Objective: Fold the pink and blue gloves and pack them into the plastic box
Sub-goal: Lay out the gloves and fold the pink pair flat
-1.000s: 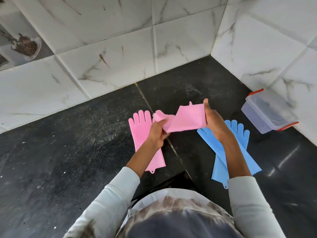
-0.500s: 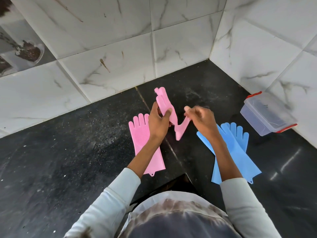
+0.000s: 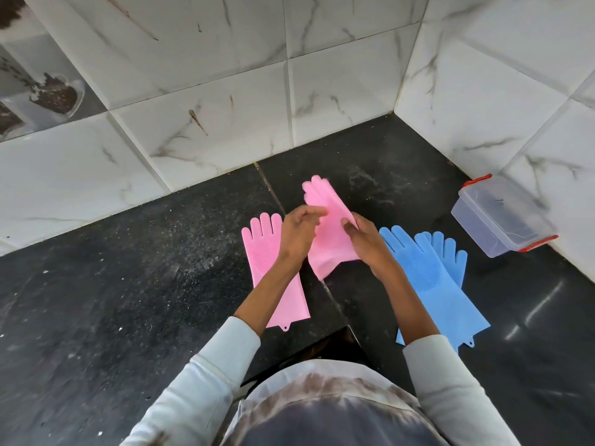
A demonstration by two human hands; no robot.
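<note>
Both the left hand [image 3: 297,235] and the right hand [image 3: 363,241] are grasping one pink glove [image 3: 328,233] left of the plastic box [image 3: 502,220], while its flat pink partner [image 3: 273,275] and two blue gloves [image 3: 431,278] are lying unfolded, nothing packed yet.

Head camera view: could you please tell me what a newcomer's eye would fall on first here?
A pink glove held up between both hands at the centre. Bright against the black counter, a second pink glove lies flat to its left and two overlapping blue gloves to its right. A clear plastic box sits by the right wall.
</note>
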